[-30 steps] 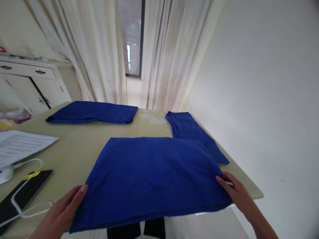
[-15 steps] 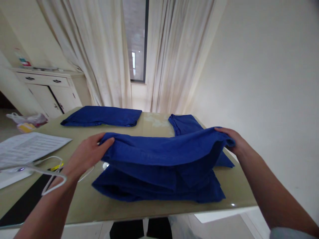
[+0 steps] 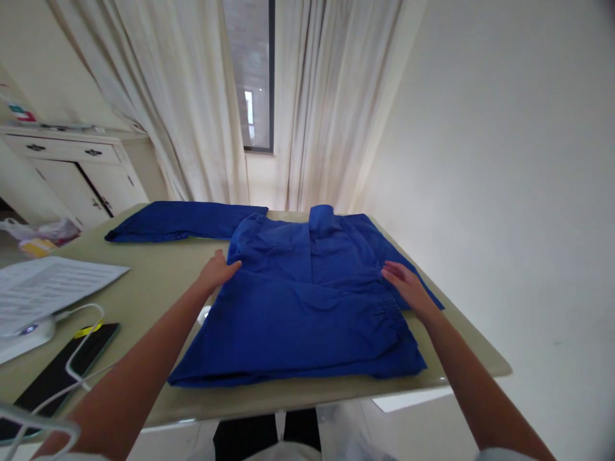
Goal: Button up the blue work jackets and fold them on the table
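Left hand (image 3: pixel 218 269) and right hand (image 3: pixel 408 288) lie open, flat on the folded blue jacket (image 3: pixel 307 314); we should press evenly outward, keeping its near edges aligned.

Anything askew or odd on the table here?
Nothing spilled or damaged. One sleeve of the blue jacket lies stretched out leftward on the table; the rest is folded under the left hand and right hand.
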Available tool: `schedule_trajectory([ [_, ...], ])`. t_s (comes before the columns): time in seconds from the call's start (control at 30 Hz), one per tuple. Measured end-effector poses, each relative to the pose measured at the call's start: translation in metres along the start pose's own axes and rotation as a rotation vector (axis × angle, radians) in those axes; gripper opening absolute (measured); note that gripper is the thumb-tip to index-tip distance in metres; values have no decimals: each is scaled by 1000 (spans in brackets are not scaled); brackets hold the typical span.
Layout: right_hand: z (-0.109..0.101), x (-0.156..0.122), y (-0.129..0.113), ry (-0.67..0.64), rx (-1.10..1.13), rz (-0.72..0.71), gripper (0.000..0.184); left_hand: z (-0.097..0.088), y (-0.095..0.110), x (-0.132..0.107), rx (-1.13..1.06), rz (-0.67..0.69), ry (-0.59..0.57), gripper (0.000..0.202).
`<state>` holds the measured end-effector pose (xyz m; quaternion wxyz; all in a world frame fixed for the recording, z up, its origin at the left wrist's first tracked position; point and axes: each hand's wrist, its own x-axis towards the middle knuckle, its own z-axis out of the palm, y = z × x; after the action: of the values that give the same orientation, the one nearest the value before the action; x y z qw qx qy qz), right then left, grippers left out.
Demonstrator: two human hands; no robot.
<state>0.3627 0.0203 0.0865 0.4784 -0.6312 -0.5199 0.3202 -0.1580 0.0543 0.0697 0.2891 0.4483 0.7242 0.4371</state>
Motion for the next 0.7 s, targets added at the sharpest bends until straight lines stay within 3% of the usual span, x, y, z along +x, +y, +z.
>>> schedule_trajectory([
  [0.1, -16, -51, 36, 55, -232, -26, 61, 3, -18, 6, 255, -73, -78, 64],
  [0.17, -27, -84, 57, 73, -347, 23, 72, 1, -22, 10, 316, -122, -152, 58],
  [0.27, -37, -124, 78, 94, -372, 116, 83, -1, -25, 6, 415, -134, -232, 61],
  [0.33, -38, -140, 83, 118, -357, 158, 86, 0, -30, -4, 540, -77, -208, 68],
  [0.43, -33, -147, 78, 100, -361, 218, 89, 1, -37, -26, 639, -7, -173, 71],
  [0.57, -29, -137, 53, -22, -336, 198, 71, -8, -37, -57, 503, -12, -228, 59],
  [0.7, -42, -117, 21, 55, 46, 155, 66, -15, -34, -119, 276, -5, -145, 63],
])
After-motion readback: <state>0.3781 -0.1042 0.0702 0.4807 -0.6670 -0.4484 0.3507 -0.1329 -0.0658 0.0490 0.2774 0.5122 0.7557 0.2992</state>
